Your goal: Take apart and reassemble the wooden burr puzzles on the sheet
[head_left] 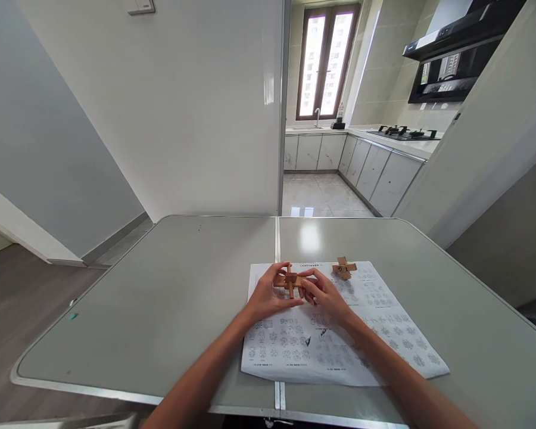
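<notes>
A small wooden interlocking puzzle (290,280) of crossed sticks is held between both my hands above a printed instruction sheet (375,333). My left hand (268,295) grips its left side with fingers curled round the sticks. My right hand (321,293) pinches its right side. A second wooden cross-shaped puzzle (344,268) lies on the sheet just to the right of my hands, untouched.
The sheet lies on a grey folding table (161,298) with a metal seam down its middle. A white wall panel stands behind the table. Beyond it a kitchen opens with cabinets, a stove (402,132) and a window (325,59).
</notes>
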Demonstrator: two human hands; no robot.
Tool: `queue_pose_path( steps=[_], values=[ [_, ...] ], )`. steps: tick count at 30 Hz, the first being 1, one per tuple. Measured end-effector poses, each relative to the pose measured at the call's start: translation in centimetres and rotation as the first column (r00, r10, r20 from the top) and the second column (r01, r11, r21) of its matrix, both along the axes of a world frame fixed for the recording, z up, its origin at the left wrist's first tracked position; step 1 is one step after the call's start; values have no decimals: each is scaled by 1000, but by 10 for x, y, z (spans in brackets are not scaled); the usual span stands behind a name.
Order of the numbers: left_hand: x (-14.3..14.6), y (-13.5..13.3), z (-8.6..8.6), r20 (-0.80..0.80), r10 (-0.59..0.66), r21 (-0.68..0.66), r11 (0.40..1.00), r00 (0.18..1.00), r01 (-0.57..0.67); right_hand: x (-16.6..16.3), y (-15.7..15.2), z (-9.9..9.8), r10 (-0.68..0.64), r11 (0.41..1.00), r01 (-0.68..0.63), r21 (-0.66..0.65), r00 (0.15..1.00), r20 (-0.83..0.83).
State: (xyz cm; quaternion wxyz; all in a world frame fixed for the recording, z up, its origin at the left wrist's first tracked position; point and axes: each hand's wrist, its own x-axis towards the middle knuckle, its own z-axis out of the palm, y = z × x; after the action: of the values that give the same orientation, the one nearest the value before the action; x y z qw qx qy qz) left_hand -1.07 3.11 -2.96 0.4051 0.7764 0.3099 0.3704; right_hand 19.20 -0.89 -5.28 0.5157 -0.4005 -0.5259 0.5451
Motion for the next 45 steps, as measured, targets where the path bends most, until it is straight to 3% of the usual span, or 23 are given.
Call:
queue_pose_path(
  steps=[11,15,18,22,30,34,45],
  values=[
    [0,1,-9,15,-108,-57,992,994,109,1,0,-3,10,997,-6,-83,999,51],
    [-1,2,-11,-12,-103,-31,994,995,103,2,2,-5,15,996,-8,-86,997,76],
    [0,2,-12,20,-85,-99,991,996,86,1,2,-7,28,998,-23,-65,997,78],
    [1,4,-12,70,-29,-240,970,997,46,-4,0,-7,33,999,-36,24,994,104],
    [-3,4,-2,170,-50,-334,937,984,105,-13,-13,2,-191,933,51,357,909,369],
    [-4,3,2,190,-81,-357,923,978,146,-12,-14,1,-275,905,95,415,875,399],
    [-4,0,6,130,-25,-313,947,991,65,-9,-11,-5,-396,855,134,501,792,465]
  ],
)
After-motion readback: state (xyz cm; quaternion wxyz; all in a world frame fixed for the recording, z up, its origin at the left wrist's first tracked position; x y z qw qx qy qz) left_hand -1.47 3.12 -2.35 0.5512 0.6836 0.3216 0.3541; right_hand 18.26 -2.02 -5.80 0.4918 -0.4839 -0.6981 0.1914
